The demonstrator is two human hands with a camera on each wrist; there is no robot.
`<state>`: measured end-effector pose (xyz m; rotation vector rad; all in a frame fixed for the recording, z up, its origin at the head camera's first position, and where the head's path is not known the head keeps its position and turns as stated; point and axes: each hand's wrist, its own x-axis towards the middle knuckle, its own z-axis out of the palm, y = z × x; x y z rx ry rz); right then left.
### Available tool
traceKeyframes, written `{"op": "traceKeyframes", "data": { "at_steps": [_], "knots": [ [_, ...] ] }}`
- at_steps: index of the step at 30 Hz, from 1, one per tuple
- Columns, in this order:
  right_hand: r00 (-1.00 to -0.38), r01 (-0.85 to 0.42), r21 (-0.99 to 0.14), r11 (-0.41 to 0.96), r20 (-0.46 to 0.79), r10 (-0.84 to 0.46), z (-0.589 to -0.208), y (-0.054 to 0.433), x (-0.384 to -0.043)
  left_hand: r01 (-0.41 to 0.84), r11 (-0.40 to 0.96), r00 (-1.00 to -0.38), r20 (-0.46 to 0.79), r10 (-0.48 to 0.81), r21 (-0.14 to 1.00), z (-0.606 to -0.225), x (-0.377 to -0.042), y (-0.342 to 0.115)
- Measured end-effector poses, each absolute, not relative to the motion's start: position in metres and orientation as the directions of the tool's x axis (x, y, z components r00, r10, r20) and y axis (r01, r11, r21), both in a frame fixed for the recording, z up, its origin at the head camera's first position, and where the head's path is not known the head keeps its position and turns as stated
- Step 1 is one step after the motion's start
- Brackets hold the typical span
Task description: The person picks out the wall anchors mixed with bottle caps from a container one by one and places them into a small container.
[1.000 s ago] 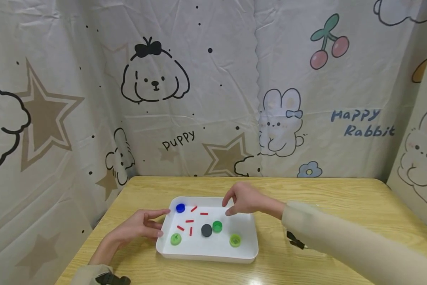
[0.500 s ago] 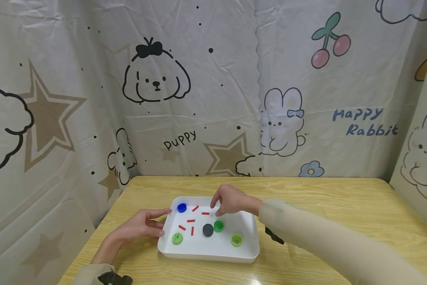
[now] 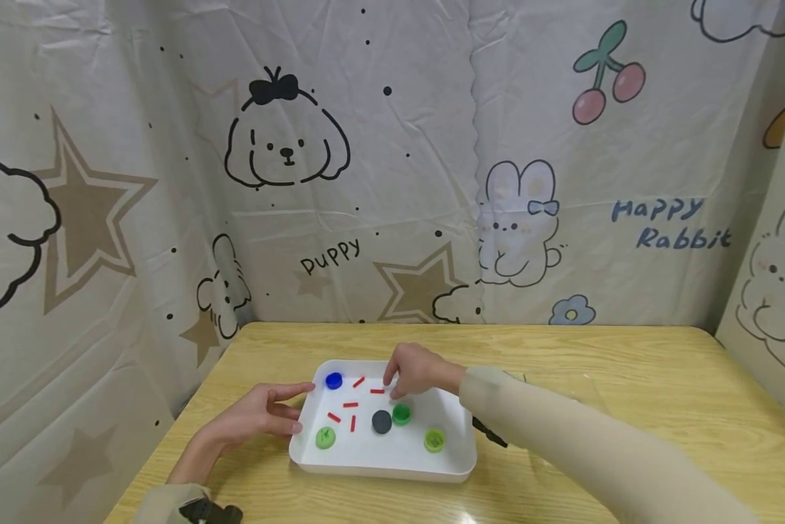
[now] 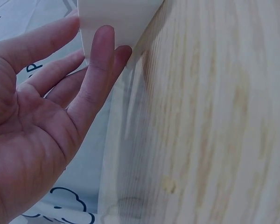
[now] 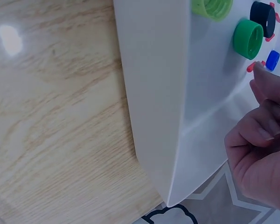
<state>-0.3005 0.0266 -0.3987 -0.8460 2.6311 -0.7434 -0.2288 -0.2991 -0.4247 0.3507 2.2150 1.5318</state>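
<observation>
Right grip [image 3: 420, 370] over the white tray [image 3: 366, 455], thumb and finger parted, just beside a red stick [image 3: 377, 391], green cap [image 3: 401, 414] nearby; left grip [image 3: 257, 415], fingers extended, touching the tray's side on the bench [image 3: 562, 346]

Gap inside the tray [image 3: 382, 454]
I see room between green cap [image 3: 401, 415] and lime cap [image 3: 434, 440]; dark cap [image 3: 382, 422] blocks green's left.

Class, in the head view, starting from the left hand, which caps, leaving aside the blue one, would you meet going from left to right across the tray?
Left hand → light green cap → dark grey cap → green cap → yellow-green cap.
</observation>
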Motion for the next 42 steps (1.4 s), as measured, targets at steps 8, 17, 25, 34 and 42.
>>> {"op": "traceKeyframes", "data": {
  "at_steps": [8, 17, 25, 34, 42],
  "knots": [
    [-0.79, -0.432, -0.552, 0.713, -0.149, -0.594, -0.403, 0.023, -0.301, -0.027, 0.346, -0.876, -0.189, 0.443, 0.938, -0.424, -0.229, -0.3],
    [-0.786, -0.46, -0.548, 0.699, -0.114, -0.607, -0.405, 0.02, -0.305, -0.025, 0.323, -0.865, -0.182, 0.467, 0.946, -0.426, -0.229, -0.301],
    [-0.694, -0.564, -0.521, 0.64, -0.121, -0.71, -0.402, 0.013, -0.313, -0.027, 0.319, -0.867, -0.181, 0.464, 0.947, -0.425, -0.23, -0.302],
    [-0.657, -0.601, -0.495, 0.627, -0.141, -0.741, -0.403, 0.005, -0.322, -0.014, 0.338, -0.874, -0.176, 0.452, 0.941, -0.423, -0.23, -0.301],
    [-0.675, -0.594, -0.461, 0.66, -0.161, -0.72, -0.407, 0.003, -0.324, -0.018, 0.323, -0.87, -0.174, 0.461, 0.946, -0.424, -0.229, -0.302]
  ]
}}
